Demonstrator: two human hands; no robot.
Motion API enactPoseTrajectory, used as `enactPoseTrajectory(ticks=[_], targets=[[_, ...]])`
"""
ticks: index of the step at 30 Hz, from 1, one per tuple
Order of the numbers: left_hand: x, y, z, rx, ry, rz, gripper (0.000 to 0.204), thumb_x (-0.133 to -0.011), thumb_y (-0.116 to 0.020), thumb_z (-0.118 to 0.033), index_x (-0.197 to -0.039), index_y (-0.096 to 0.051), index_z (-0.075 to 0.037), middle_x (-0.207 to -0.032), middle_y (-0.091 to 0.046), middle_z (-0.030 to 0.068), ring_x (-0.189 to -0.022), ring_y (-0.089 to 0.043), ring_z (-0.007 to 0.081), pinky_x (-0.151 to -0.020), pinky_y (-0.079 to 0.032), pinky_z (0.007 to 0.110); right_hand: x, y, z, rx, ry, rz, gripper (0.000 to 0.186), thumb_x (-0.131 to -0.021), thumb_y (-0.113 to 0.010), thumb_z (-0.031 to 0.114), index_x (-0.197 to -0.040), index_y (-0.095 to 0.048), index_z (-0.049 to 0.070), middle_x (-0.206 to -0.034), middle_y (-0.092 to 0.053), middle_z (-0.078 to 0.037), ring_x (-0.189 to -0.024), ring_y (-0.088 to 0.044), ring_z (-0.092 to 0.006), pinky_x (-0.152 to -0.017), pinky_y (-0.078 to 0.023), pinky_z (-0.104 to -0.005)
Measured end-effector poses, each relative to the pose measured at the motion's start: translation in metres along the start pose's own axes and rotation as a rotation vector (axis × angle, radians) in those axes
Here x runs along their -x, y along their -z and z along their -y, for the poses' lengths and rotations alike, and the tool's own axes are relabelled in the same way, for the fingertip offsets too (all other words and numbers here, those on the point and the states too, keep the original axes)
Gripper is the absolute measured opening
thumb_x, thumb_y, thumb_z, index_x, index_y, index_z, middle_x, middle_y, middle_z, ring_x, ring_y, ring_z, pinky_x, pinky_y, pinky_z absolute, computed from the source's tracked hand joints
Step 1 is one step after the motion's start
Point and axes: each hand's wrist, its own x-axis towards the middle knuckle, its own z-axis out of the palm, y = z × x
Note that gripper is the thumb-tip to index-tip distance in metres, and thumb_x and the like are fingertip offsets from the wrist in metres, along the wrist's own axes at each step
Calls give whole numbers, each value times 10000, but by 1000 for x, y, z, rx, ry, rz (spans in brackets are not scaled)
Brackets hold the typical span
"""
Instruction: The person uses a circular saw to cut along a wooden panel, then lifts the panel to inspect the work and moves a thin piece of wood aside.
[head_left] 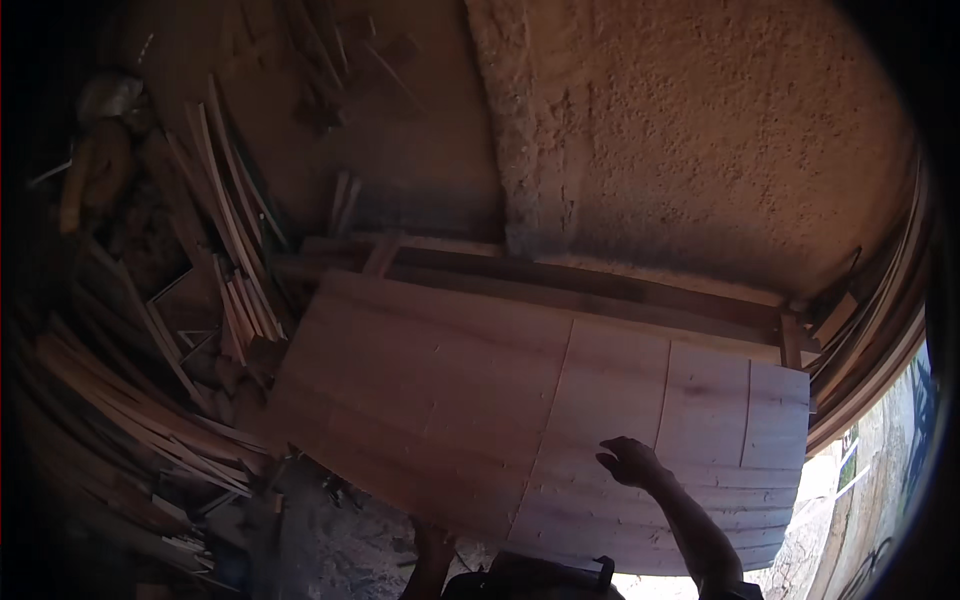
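A large wooden panel (440, 370) lies on a support in front of me, reddish and in shade on the left, paler on the right. Several thin lines run across its right half, and small chips are scattered over it. Above the panel's right half is my right hand (630, 463), thumb apart from the fingers and nothing visible in it. I cannot tell whether it touches the surface. At the near edge, my left hand (432, 542) is dark and mostly hidden, so its grip does not show.
Behind the panel, a long beam (600, 300) runs along a rough brown wall (690, 140). Wood strips (225, 190) lean at the left, with more offcuts (140, 410) piled below. Long curved boards (880, 330) stand at the right. Pale debris covers the floor (345, 530).
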Motion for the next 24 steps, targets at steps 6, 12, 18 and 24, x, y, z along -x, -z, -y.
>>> enactPoseTrajectory(ticks=[6,12,18,24], targets=[[-10,-20,25,106,-55,29,860,-963,-362,-751,-1546,-282,-125,-1516,-411,122,-1371,-437,333,-1104,-350,571,-155,62,-29,233,-55,-369,456,-947,-636,322,-1324,-600,68,-1488,-454,-209,-1345,-449,-418,-1033,-429,-558],[-4,-26,36,81,-160,284,869,-935,-254,-789,-1554,-314,-183,-1513,-466,57,-1371,-470,279,-1107,-414,482,-238,99,-55,257,-308,-89,606,-974,-485,558,-1140,-710,21,-1200,-665,-271,-1157,-611,-442,-1002,-457,-520],[0,-45,26,223,-77,226,876,-937,-259,-805,-1541,-340,-176,-1489,-480,52,-1348,-482,285,-1109,-413,472,-274,98,-88,160,-313,-42,788,-932,-446,696,-864,-756,-25,-979,-696,-321,-1034,-680,-424,-893,-498,-501],[-3,-50,16,230,-67,246,873,-937,-263,-803,-1540,-341,-176,-1493,-468,54,-1352,-470,286,-1109,-410,476,-260,109,-98,109,-190,-104,796,-935,-458,684,-699,-683,-42,-704,-620,-310,-718,-673,-401,-710,-484,-530]])
